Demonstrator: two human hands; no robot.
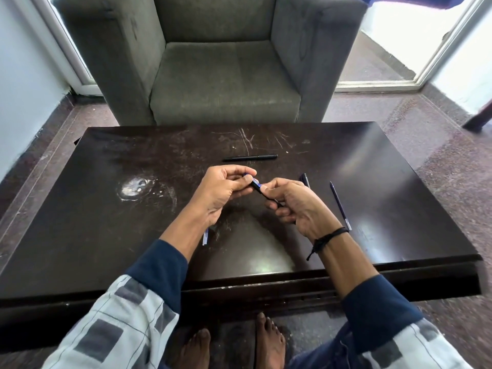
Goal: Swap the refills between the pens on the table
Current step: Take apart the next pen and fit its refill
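Both hands hold one dark pen [256,185] with a blue-and-white label above the middle of the dark table [106,209]. My left hand [223,193] pinches its upper end and my right hand [295,203] grips its lower end. A black pen [249,157] lies flat beyond the hands. To the right lie a short dark pen part [305,180] and a long thin blue refill [340,205]. A pale blue piece [205,237] pokes out from under my left wrist, mostly hidden.
A grey armchair [223,75] stands just behind the table. A white smudge [134,187] marks the table's left half. My bare feet [231,344] show below the front edge. Bright glass doors [415,49] are at the back right.
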